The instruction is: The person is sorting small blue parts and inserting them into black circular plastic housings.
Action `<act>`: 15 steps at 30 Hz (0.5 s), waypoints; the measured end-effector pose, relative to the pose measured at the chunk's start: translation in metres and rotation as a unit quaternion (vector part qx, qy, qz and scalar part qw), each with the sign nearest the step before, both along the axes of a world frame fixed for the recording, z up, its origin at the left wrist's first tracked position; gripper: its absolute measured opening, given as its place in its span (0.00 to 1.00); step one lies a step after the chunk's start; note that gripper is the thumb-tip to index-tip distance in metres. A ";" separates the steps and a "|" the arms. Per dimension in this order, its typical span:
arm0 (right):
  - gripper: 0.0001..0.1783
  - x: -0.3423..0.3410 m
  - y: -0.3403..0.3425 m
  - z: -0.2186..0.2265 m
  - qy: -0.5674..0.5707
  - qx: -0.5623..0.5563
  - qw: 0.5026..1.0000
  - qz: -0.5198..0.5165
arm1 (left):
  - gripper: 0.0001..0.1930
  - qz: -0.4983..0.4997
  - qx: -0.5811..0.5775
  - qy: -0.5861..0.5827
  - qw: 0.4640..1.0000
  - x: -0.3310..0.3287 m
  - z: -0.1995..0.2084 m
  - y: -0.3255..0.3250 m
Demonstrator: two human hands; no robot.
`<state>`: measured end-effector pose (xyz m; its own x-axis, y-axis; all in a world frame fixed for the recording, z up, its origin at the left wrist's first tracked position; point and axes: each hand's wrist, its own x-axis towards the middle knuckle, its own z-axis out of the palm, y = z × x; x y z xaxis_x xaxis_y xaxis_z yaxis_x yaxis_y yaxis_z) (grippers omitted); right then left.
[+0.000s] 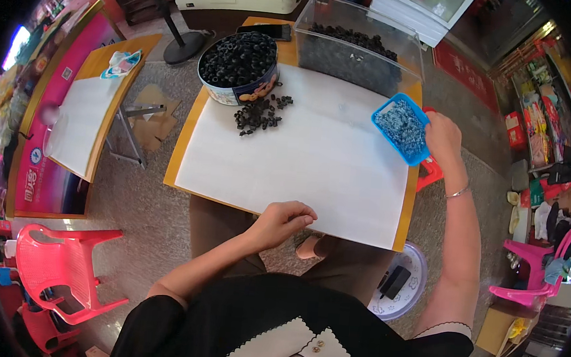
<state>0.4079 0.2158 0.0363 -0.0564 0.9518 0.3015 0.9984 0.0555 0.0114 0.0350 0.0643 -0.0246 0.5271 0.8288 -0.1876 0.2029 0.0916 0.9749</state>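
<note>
If the right hand (444, 139), gripping the blue tray (413, 160) at the right edge of the desk (402, 229), tilts or slackens, small pieces (401, 126) could spill floorward; the left hand (280, 224), half-curled at the near edge, hides whether it holds anything.

Right hand (443, 138): fingers mostly out of sight at the blue rectangular plastic tray's (393, 145) edge. Blue-grey pieces (402, 126) inside: too small to tell singly. Red plastic object (429, 175) beyond: largely covered, kind unclear. Pale round plastic basin (420, 276): left side hidden by leg. White-framed glass-fronted cabinet (405, 18): cut by top edge.
</note>
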 end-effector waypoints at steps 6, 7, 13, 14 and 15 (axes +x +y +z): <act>0.07 -0.046 -0.002 0.012 -0.145 0.043 0.988 0.040 | 0.10 -0.004 -0.012 -0.009 1.000 0.005 -0.007 0.000; 0.07 -0.051 -0.002 0.013 -0.160 0.058 0.984 0.050 | 0.10 -0.003 -0.017 -0.008 1.000 0.005 -0.007 0.000; 0.06 -0.074 0.000 0.013 -0.212 0.046 0.976 0.023 | 0.10 0.008 -0.021 -0.018 1.000 0.000 -0.011 0.000; 0.06 -0.077 0.001 0.012 -0.212 0.046 0.976 0.025 | 0.10 0.009 -0.016 -0.022 1.000 -0.001 -0.012 0.000; 0.06 -0.079 0.002 0.011 -0.223 0.048 0.973 0.020 | 0.10 0.010 -0.017 -0.023 1.000 -0.001 -0.010 0.001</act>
